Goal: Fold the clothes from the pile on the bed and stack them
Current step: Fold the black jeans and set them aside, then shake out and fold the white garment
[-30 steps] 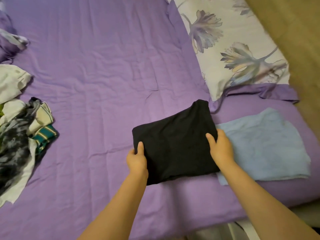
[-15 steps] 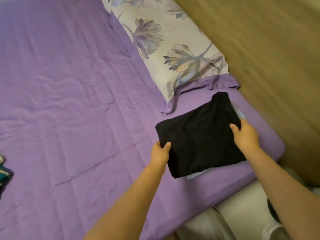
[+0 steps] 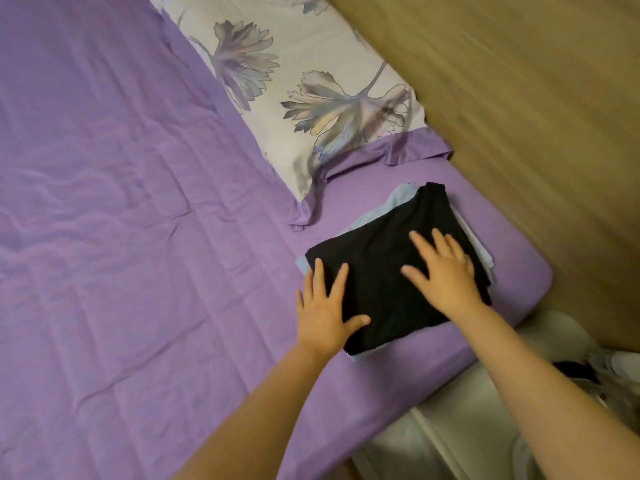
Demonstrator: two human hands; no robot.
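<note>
Pressing flat with fingers spread, left hand (image 3: 323,308) and right hand (image 3: 441,271) rest on the folded black garment (image 3: 377,271), stacked on a folded light-blue garment (image 3: 398,199) just below the floral pillow (image 3: 294,84).

A bedroom in a home. A bed (image 3: 138,237) with a creased purple sheet fills the view left of the spread fingers (image 3: 420,242); beyond the fingertips lies a leaf-print pillow (image 3: 304,98). Right of them rises a wooden wall (image 3: 519,116). Folded clothes (image 3: 381,268) lie stacked under the fingers.
</note>
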